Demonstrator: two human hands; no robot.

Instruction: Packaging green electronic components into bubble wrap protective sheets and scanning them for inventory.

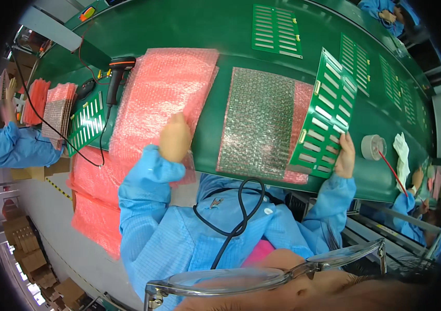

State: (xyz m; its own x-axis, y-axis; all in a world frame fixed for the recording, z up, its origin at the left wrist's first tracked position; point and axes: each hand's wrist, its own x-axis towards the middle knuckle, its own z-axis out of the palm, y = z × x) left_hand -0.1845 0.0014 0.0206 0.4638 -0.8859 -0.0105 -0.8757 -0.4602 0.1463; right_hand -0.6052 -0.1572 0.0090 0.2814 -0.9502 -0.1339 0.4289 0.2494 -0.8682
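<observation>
Green tabletop [220,31] curves across the view, beyond both hands. Pink bubble-wrap stack [163,98] lies under and beyond the left hand [175,139]; the left hand rests closed and knuckles-up on its near edge, and I cannot tell whether the fingers pinch a sheet. More pink sheets hang off the tabletop edge below that hand. Between the hands lies a bubble-wrap pouch [259,122] with a dark panel showing through it, flat on the tabletop. Right hand [346,154] grips the lower corner of a green slotted circuit panel [324,122], held tilted up off the tabletop, its near edge just over the right border of the pouch. Further green panels [276,30] lie flat well beyond the right hand. Left of the left hand: another green panel [86,123], then a black handheld scanner [116,75] standing with its cable trailing. Right of the right hand, a tape roll [372,146]. Blue-sleeved co-workers sit at both far sides.
</observation>
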